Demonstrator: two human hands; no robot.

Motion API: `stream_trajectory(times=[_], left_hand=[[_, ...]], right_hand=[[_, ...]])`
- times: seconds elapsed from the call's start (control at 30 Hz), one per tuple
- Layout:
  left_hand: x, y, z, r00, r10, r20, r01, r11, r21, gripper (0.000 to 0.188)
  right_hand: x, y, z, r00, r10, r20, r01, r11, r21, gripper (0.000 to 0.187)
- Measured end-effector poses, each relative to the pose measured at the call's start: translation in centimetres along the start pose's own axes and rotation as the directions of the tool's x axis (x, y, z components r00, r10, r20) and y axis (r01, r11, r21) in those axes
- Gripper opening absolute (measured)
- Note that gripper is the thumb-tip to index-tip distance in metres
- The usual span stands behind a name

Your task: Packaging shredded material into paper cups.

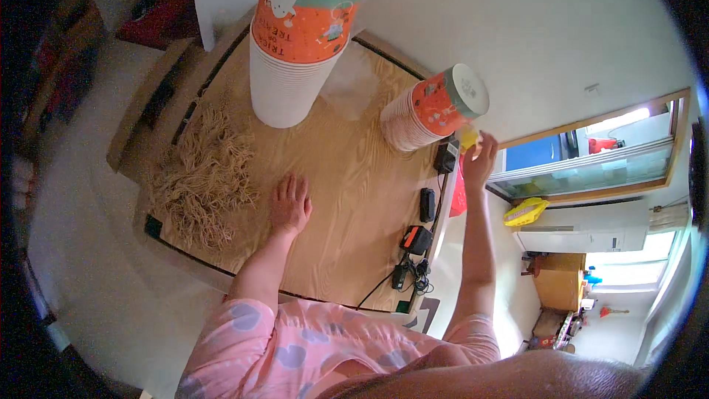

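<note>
My left hand (292,205) lies flat on the wood-grain table (336,199), fingers stretched out and nothing in them. Left of it spreads a tangled heap of beige strings (203,181). Beyond stands a tall stack of upside-down paper buckets (303,33), printed orange and teal on top, white below. A shorter stack of the same buckets (436,107) leans in view at the right edge. My right hand (481,160) is raised beside that stack, fingers curled together. A small yellow thing (469,137) shows by its fingertips; whether it is held is unclear.
Along the table's right edge lie a black adapter (446,154), a black box (427,205), a black-and-orange battery pack (417,239) and coiled cables (419,275). Something red (458,193) hangs beyond that edge. A white wall stands behind; a yellow bag (526,212) is farther right.
</note>
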State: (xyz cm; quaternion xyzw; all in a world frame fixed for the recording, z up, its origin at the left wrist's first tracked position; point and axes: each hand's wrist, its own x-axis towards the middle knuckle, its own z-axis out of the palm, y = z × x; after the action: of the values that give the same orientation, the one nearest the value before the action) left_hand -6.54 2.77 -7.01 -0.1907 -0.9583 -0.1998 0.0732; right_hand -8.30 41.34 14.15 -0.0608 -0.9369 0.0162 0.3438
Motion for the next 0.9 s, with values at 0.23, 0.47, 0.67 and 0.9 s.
stream_trajectory(times=[0.23,0.47,0.67,0.9], left_hand=[[-0.9,-0.9,1.1,1.0,-0.01,0.015,0.01,1.0,0.007,0.055],[-0.4,-0.7,1.0,0.999,0.004,0.036,-0.003,1.0,-0.015,0.051],[-0.2,-1.2,0.6,0.996,0.066,-0.057,-0.068,0.996,-0.049,0.041],[13.6,-5.7,-11.0,0.881,-0.427,-0.204,0.125,0.625,-0.77,0.015]], right_hand=[[-2.1,-3.3,3.1,0.997,0.076,-0.034,-0.07,0.987,0.141,0.027],[-8.4,-4.7,10.7,0.887,-0.062,0.458,0.0,0.991,0.134,0.02],[-2.0,-15.0,9.5,0.866,0.152,0.477,-0.402,0.779,0.482,0.018],[8.0,-22.8,8.7,0.832,0.192,0.521,-0.554,0.226,0.801,0.019]])
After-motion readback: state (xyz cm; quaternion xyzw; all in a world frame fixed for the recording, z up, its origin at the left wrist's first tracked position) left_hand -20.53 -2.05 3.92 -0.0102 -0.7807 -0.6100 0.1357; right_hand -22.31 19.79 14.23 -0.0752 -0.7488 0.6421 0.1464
